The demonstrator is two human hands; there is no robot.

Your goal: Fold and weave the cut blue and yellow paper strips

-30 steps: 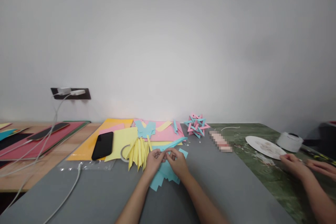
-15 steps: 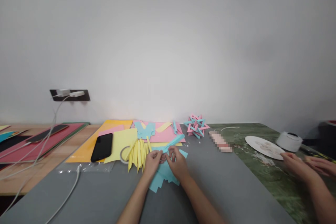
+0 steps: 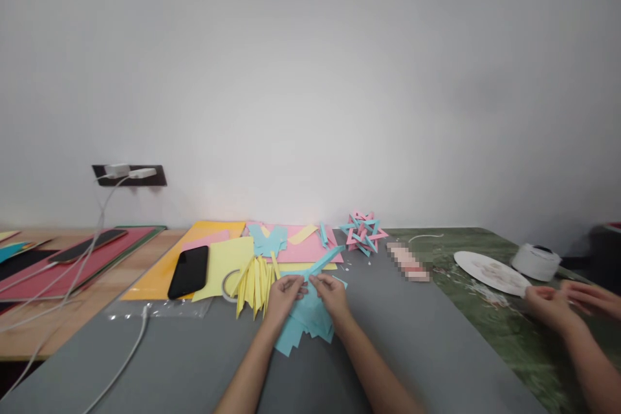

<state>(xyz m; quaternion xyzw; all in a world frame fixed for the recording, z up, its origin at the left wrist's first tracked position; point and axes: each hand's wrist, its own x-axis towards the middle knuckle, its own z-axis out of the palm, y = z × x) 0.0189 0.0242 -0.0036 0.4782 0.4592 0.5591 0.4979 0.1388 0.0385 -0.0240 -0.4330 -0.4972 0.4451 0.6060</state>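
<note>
A blue paper strip (image 3: 328, 261) slants up and to the right between my two hands. My left hand (image 3: 285, 297) pinches its lower left end. Close beside it, my right hand (image 3: 330, 296) is closed on the same strip with thumb and finger. Under both hands lie several blue paper pieces (image 3: 292, 331) on the grey mat. To the left of my left hand stand folded yellow paper pieces (image 3: 255, 286), next to a roll of tape (image 3: 228, 284).
A black phone (image 3: 189, 272) lies on yellow and orange sheets at left. Behind sits a pink and blue paper star model (image 3: 363, 233). Another person's hands (image 3: 553, 305) are at right, near a white plate (image 3: 491, 273) and a white roll (image 3: 536, 262). A white cable (image 3: 127, 359) crosses the mat.
My right hand has lowered slightly and its fingers have closed on the strip. The strip's far end has shifted a little to the right. The other person's hands have moved slightly.
</note>
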